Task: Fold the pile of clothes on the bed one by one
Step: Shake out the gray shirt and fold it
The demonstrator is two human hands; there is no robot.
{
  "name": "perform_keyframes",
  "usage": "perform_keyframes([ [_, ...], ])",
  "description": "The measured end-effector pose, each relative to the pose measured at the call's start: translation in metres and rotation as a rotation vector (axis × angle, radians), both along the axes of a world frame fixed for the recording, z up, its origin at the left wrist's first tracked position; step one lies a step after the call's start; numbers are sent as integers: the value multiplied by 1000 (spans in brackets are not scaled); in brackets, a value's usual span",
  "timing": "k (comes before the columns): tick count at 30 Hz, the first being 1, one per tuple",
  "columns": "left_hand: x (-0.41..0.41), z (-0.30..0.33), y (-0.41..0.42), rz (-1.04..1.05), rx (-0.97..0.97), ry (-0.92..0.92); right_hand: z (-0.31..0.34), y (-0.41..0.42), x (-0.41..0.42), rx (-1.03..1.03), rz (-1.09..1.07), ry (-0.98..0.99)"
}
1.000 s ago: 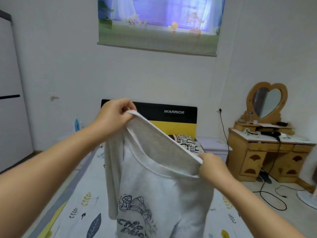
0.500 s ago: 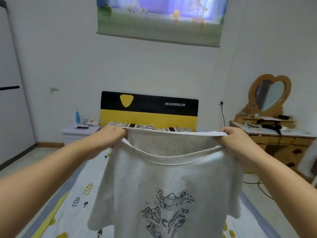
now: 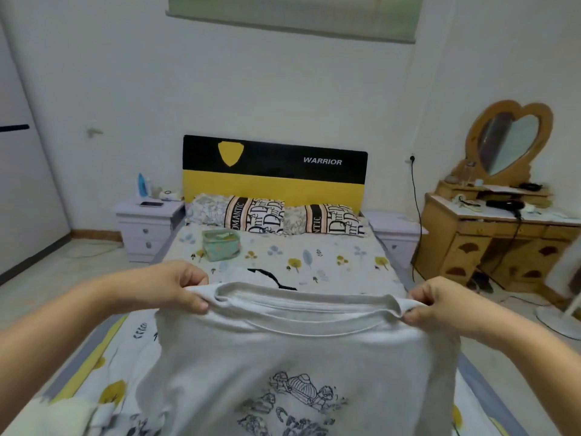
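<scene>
Now two hands hold a grey shirt [image 3: 292, 350] up over the bed [image 3: 314, 256].

Left hand [image 3: 176, 286] and right hand [image 3: 440, 305] each pinch a shoulder of the shirt by the neck hole, fingers closed tight on the cloth. The shirt hangs flat and wide, with a black line drawing on its front; the words under it are too blurry to read. Behind, the black and yellow headboard [image 3: 275, 171] says "WARRIOR". Two pillows [image 3: 276, 217] lean against it; one shows "ROMANTIC", with its first letters partly hidden. A small green bag [image 3: 221, 243] sits on the sheet near the pillows.
</scene>
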State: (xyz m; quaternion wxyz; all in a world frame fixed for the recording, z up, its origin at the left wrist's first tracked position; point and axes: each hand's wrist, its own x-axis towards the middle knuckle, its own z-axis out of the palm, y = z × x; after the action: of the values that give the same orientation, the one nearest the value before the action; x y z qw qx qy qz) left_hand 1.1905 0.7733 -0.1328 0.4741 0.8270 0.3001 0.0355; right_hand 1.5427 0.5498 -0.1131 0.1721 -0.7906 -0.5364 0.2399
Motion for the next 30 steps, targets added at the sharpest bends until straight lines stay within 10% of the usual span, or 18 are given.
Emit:
perform_keyframes([
  [12, -7, -121, -67, 515, 325, -35, -118, -15, -21, 387, -246, -149],
  [21, -56, -83, -94, 395, 173, -159, -88, -57, -64, 596, -298, -344],
  [30, -104, -16, -158, 650, 711, -337, -13, -133, -130, 768, -281, -520],
])
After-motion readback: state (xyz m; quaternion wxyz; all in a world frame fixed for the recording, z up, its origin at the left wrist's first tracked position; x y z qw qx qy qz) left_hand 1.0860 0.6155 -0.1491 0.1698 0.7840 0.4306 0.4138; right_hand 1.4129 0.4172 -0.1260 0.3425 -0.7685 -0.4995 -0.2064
